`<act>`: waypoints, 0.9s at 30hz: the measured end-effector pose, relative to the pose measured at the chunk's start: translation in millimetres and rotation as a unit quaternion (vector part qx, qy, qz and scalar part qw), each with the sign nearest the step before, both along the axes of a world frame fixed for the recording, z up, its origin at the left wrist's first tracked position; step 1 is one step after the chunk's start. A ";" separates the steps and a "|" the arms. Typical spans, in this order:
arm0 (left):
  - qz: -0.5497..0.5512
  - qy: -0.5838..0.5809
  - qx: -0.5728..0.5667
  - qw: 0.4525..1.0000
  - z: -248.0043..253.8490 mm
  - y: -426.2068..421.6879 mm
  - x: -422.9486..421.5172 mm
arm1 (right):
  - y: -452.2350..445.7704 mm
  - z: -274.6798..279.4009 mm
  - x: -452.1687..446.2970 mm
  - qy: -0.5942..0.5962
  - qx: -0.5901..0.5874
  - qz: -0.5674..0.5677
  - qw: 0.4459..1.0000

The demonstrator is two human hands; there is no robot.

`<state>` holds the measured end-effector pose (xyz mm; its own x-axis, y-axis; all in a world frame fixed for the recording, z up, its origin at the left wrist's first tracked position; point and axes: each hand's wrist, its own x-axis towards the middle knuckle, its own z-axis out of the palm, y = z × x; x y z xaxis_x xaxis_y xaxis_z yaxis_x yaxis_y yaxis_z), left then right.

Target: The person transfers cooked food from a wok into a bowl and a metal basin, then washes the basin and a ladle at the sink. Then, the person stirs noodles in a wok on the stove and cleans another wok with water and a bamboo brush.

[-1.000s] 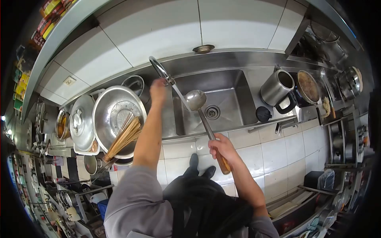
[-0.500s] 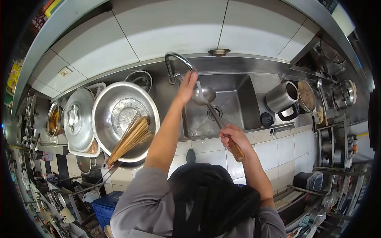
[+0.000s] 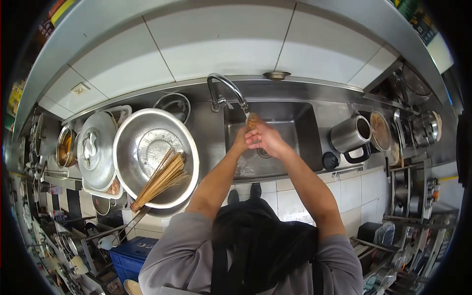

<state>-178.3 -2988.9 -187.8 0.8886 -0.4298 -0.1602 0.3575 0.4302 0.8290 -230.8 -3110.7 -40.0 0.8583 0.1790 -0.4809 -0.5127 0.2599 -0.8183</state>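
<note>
I see the wooden handle [image 3: 253, 120] just under the faucet [image 3: 238, 93], over the sink [image 3: 309, 130]. Left hand [image 3: 241, 139] and right hand [image 3: 268, 139] meet there, fingers overlapping; can't tell which grips. Rinse looks under way; what's left, unclear.

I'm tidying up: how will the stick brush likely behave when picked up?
The stick brush is probably light, being a bundle of thin strips. Its splayed tips likely flex; the gathered end should feel stiffer. It might slide if nudged, slanting over the metal bowl's rim.
</note>
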 end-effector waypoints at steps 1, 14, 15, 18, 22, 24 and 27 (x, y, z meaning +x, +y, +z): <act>0.048 -0.031 0.061 0.997 13.4 1.5 -12.9 | 2.8 -9.6 5.7 -0.034 -0.064 0.028 0.997; 0.221 0.087 -0.028 0.971 80.9 26.2 -33.6 | 18.6 -71.4 44.8 -0.201 -0.292 0.103 0.929; 0.241 0.102 -0.044 0.964 85.8 31.7 -38.7 | 19.6 -71.2 42.1 -0.239 -0.351 0.117 0.898; 0.267 0.127 -0.069 0.953 110.9 47.4 -48.7 | 10.9 -72.5 45.4 -0.361 -0.437 0.120 0.815; 0.302 0.100 -0.080 0.945 127.7 66.3 -60.1 | -10.3 -114.1 64.5 -0.366 -0.458 0.112 0.802; 0.312 0.097 -0.085 0.941 135.1 70.8 -65.2 | -13.4 -132.7 80.9 -0.216 -0.338 0.082 0.912; 0.320 0.081 -0.083 0.940 133.7 77.7 -61.5 | -2.3 -160.7 93.8 -0.141 -0.257 -0.031 0.956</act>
